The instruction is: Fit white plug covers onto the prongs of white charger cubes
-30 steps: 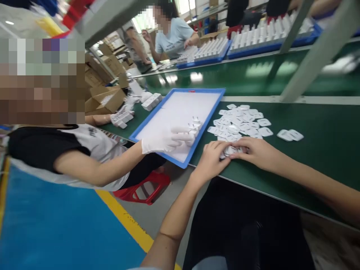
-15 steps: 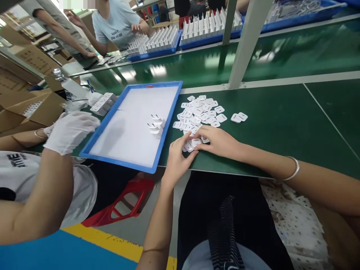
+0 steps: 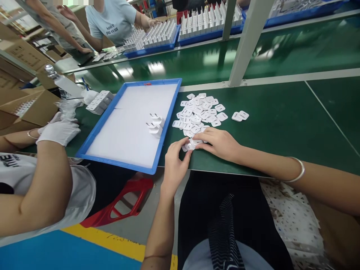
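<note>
Near the front edge of the bench, my left hand and my right hand face each other, thumbs and fingers curled in. Between their fingertips is a small white rounded-square plastic cover, pinched from both sides. Its underside and the pieces right beneath it are partly hidden by my fingers. Just beyond lies a loose pile of similar white covers, many with dark print. Two more covers lie apart to the right. Left of the pile, two white plug adapters with pins stand in a blue-rimmed tray.
A gloved co-worker's hand is at the left, near a stack of white blocks and a white bottle. A metal post rises behind the bench. Blue trays of pronged white parts stand farther back.
My fingers have shifted slightly around the cover, whose printed face shows less clearly now. The co-worker's gloved hand has moved left, away from the tray. Camera view has shifted a little.
</note>
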Motion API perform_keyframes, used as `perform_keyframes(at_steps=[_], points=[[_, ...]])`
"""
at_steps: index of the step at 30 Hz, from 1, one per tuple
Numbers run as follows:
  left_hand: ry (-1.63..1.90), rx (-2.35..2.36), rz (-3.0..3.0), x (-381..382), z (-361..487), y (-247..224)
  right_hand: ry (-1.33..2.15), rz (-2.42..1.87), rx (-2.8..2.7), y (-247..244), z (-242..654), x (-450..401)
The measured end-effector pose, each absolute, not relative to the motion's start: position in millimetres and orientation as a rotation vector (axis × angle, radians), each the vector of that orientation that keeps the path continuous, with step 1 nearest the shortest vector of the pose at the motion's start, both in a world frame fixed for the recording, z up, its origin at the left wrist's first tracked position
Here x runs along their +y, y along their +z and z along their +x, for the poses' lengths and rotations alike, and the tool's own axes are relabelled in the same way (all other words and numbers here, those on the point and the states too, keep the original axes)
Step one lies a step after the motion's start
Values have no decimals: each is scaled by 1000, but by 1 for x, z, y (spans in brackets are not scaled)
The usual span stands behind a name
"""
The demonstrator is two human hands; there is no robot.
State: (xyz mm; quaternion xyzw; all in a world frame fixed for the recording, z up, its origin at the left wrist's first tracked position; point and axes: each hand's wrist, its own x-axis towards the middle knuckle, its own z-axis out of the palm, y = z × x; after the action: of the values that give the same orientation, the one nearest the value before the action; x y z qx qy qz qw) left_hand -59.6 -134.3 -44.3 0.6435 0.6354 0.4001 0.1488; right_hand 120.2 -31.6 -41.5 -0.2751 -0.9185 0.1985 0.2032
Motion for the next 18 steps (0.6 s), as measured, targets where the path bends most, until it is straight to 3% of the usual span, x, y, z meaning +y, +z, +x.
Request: perform_keyframes(at_steps=[18], points=[[1011,1738,2069,-119,-69,-47,729,-637,-2541,-41,121,-21]])
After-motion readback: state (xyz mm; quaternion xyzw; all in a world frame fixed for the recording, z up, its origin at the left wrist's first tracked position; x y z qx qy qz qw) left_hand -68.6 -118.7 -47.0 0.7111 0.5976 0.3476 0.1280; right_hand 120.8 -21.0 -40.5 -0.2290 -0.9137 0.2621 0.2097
